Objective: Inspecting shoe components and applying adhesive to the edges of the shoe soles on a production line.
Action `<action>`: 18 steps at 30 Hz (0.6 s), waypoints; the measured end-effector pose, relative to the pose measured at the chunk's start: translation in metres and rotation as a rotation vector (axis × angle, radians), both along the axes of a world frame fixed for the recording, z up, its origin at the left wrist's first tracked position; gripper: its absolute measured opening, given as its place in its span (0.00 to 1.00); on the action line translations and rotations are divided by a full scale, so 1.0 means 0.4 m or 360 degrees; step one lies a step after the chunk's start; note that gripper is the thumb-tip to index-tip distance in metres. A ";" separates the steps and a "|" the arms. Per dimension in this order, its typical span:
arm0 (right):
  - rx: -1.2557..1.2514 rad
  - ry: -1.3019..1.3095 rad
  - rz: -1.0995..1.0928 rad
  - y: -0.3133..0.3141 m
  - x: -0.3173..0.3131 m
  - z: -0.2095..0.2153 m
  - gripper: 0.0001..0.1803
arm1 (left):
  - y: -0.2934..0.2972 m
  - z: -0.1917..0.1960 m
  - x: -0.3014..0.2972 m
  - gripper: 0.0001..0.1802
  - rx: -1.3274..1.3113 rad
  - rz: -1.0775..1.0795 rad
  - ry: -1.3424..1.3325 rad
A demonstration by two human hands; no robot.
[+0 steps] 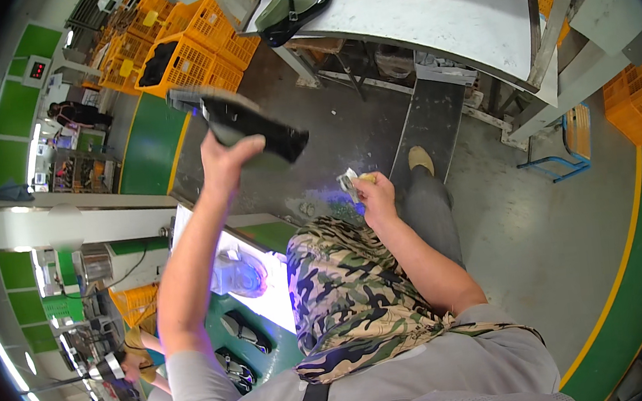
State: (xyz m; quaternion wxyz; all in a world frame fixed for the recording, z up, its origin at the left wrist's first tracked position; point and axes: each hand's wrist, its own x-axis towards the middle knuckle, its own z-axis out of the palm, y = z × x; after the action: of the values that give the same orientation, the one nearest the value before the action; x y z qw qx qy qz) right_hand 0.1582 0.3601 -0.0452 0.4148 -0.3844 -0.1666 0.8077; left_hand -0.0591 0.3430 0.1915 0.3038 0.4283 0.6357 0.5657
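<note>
My left hand (227, 159) is raised and closed round a black shoe (250, 126), its thumb laid along the near side. Motion blurs the shoe, and a greyish part shows at its far left end. Lower and to the right, my right hand (377, 196) pinches a small whitish piece (348, 182), too small to name; a yellowish bit shows by the fingers. Beyond both hands, a black sandal on a grey-green shoe last (294, 15) rests at the left end of a white-topped table (411, 11).
Yellow crates (193, 65) are stacked at the far left. Beside my left arm is a brightly lit bench area (275, 283), with dark sandals (245, 331) on a green surface. A blue-framed stool (566, 147) stands right. Another person (138, 357) works at the lower left.
</note>
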 end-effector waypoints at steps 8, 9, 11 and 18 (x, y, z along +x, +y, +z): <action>0.0004 -0.0265 0.0061 0.083 0.025 -0.114 0.11 | 0.645 0.167 0.014 0.37 -0.0381 -0.0226 0.1463; 0.0008 -0.0264 0.0064 0.095 0.022 -0.121 0.11 | 0.707 0.166 0.019 0.37 -0.0393 -0.0255 0.1589; -0.0036 -0.0155 -0.0004 0.104 0.013 -0.133 0.11 | 0.795 0.170 0.037 0.40 -0.0555 -0.0277 0.1883; -0.0097 -0.0014 -0.0057 0.119 0.012 -0.125 0.10 | 0.816 0.095 -0.066 0.47 0.0074 0.0126 0.2049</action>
State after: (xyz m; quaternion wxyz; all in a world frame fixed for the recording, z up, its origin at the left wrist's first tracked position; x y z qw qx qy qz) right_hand 0.1631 0.4075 -0.0952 0.4164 -0.4032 -0.1367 0.8033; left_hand -0.0856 0.6694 0.2294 -0.1688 0.6648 0.6937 0.2198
